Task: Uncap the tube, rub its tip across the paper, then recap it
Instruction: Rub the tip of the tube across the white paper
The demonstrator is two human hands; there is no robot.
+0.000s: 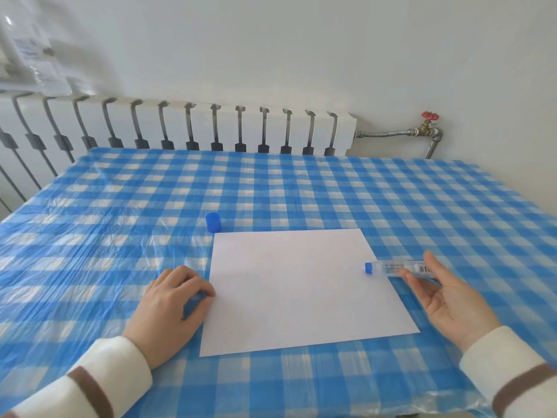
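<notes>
A white sheet of paper [295, 288] lies flat on the checked tablecloth in front of me. My right hand [446, 294] grips a clear tube [398, 267] between thumb and fingertips, holding it level with its blue tip [368, 267] pointing left over the paper's right edge. The tube's blue cap [213, 222] stands by itself on the cloth, just beyond the paper's far left corner. My left hand [171, 303] rests on the table with its fingers curled, the fingertips at the paper's left edge. It holds nothing.
The table [301, 188] wears a blue-and-white checked cloth under wrinkled clear plastic. A white radiator [180, 128] runs behind the far edge, with a pipe and red valve [429, 116] at its right. The near table edge is close to my sleeves.
</notes>
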